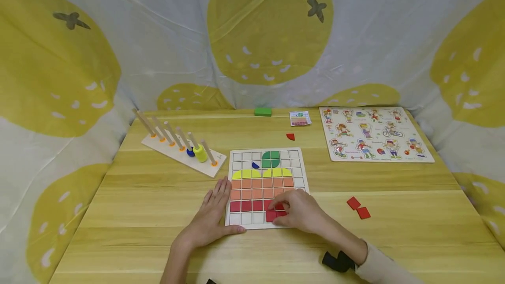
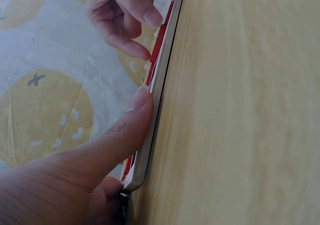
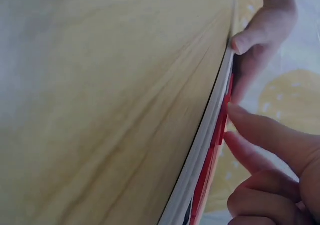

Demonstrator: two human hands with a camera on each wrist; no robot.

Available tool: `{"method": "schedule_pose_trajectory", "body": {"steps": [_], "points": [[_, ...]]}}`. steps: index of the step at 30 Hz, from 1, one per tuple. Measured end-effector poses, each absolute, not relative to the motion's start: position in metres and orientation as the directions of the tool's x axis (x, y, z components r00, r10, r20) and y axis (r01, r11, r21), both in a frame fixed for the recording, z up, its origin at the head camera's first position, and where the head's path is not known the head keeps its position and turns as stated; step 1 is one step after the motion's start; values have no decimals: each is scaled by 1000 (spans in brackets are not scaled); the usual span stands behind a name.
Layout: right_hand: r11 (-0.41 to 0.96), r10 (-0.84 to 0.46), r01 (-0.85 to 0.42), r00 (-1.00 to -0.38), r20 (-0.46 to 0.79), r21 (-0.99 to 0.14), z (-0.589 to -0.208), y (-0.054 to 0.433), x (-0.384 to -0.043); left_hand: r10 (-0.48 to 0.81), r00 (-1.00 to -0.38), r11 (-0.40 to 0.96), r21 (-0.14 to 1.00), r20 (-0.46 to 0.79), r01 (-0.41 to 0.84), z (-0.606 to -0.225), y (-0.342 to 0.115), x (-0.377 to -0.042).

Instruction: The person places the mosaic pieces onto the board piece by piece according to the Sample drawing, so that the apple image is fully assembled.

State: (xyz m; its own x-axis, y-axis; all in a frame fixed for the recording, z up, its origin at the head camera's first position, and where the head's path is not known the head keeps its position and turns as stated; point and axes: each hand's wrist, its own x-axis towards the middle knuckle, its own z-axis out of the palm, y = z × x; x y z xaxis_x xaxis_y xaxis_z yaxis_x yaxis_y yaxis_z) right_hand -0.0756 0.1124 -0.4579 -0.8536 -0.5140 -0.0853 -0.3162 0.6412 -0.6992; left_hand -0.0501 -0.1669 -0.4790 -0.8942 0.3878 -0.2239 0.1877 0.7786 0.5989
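The white grid board (image 1: 297, 151) lies flat, holding rows of yellow, orange and red pieces below a green leaf shape and a small blue piece (image 1: 255, 165). My left hand (image 1: 213, 216) rests along its left side with straight fingers; the thumb lies over the front left corner. With thumb and index finger, my right hand (image 1: 300, 211) pinches a red square tile (image 1: 271, 216) at the front row. In the right wrist view, those fingertips are at either end of the red tile (image 3: 220, 122), close over the board. Part of the red rows is hidden under my right hand.
Two red squares (image 1: 358, 208) lie to the right. Behind the board are a red quarter piece (image 1: 290, 136), a pattern card (image 1: 300, 118) and a green block (image 1: 263, 111). A peg stand (image 1: 177, 154) is at left, a picture puzzle (image 1: 375, 137) at back right.
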Motion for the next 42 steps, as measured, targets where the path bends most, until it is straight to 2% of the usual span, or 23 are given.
{"method": "schedule_pose_trajectory", "body": {"steps": [4,13,17,21,26,29,33,37,42], "points": [[615,-530,-322,-845,-75,-719,-459,114,-77,389,-894,776,602,-220,189,-479,-167,-51],[657,-521,-338,-850,-82,-674,-455,107,-75,387,-895,781,595,-223,190,-478,-167,-50],[621,-554,-317,-825,-115,-716,-452,115,-78,387,-894,782,594,-224,190,-478,-166,-50],[585,-538,-250,-831,-139,-772,-447,146,-85,388,-894,780,598,-226,187,-478,-166,-50],[620,-435,-198,-892,-123,-759,-443,212,-89,386,-892,784,592,-235,183,-477,-166,-50],[644,-362,-112,-916,-173,-757,-444,254,-87,382,-894,785,593,-235,180,-477,-167,-50],[653,-326,-40,-916,-233,-756,-448,297,-82,381,-898,775,605,-219,182,-478,-169,-49],[637,-357,-24,-895,-268,-770,-456,321,-77,383,-900,768,612,-208,186,-479,-168,-49],[634,-362,-31,-895,-262,-773,-464,324,-74,390,-897,771,607,-208,194,-479,-167,-50]]}}
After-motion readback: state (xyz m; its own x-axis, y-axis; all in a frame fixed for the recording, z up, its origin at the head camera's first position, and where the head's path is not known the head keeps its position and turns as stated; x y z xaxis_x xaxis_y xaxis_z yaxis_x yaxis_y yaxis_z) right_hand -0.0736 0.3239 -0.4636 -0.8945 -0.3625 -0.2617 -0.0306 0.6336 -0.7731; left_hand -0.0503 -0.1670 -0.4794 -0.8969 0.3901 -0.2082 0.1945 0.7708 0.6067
